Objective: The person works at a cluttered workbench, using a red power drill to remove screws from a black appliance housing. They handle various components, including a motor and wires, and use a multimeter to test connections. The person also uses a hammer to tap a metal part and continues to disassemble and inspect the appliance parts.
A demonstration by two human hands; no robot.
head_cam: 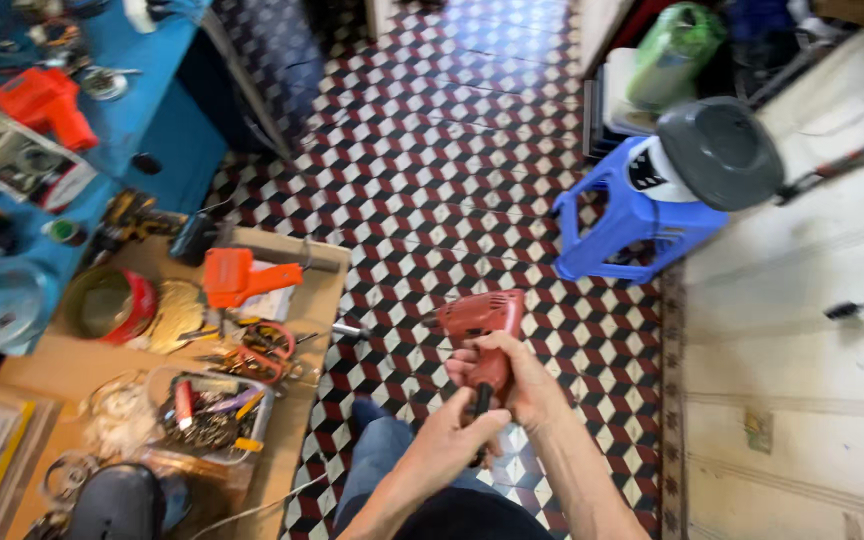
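A red hand-held electric drill [480, 320] is held out in front of me above the patterned floor, its nose pointing left. My right hand [512, 378] wraps around the drill's grip from the right. My left hand [450, 440] closes on the black lower end of the grip and cable just below. My knee in blue jeans [377, 450] shows underneath the hands.
A low cardboard-topped bench [282, 440] at left carries an orange tool [237, 278], a red tin [112, 305], pliers and a tray of small parts [212, 412]. A blue worktable [152, 120] stands behind it. A blue plastic stool [632, 210] with a grey round lid [720, 152] stands at right.
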